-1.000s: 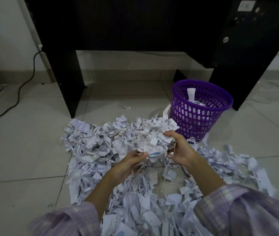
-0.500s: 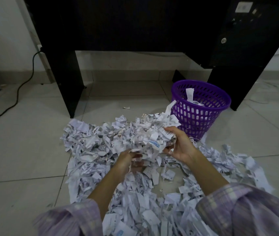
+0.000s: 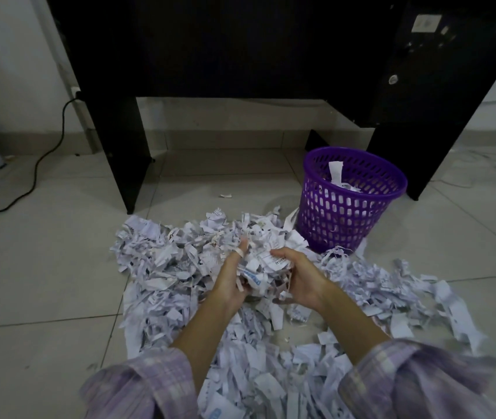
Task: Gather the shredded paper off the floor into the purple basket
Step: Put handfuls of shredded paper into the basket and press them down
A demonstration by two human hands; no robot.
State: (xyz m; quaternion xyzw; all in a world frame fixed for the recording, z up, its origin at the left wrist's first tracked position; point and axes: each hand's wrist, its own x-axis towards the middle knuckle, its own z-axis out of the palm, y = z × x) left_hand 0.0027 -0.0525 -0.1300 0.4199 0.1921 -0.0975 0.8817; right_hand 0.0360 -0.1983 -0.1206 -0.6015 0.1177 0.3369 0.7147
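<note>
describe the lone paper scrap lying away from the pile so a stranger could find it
Start at the black desk and look at the floor tiles between its left leg and the purple basket. The lone paper scrap lies there, beyond the shredded paper pile. Unlike its neighbours, it touches no other paper.

I see white shredded paper (image 3: 180, 267) with grey shadowed folds, and a few scraps carry blue print, one in the clump (image 3: 263, 267) between the hands. The basket (image 3: 328, 213) is a saturated purple, its wall a lattice of small rectangular holes showing white paper inside. The sleeves (image 3: 146, 385) are pale lilac plaid with cream stripes. The desk (image 3: 240, 49) is black, with a white sticker (image 3: 425, 23). The floor tiles (image 3: 38, 267) are light grey, the cable (image 3: 47, 152) black, the wall (image 3: 7, 71) off-white.
</note>
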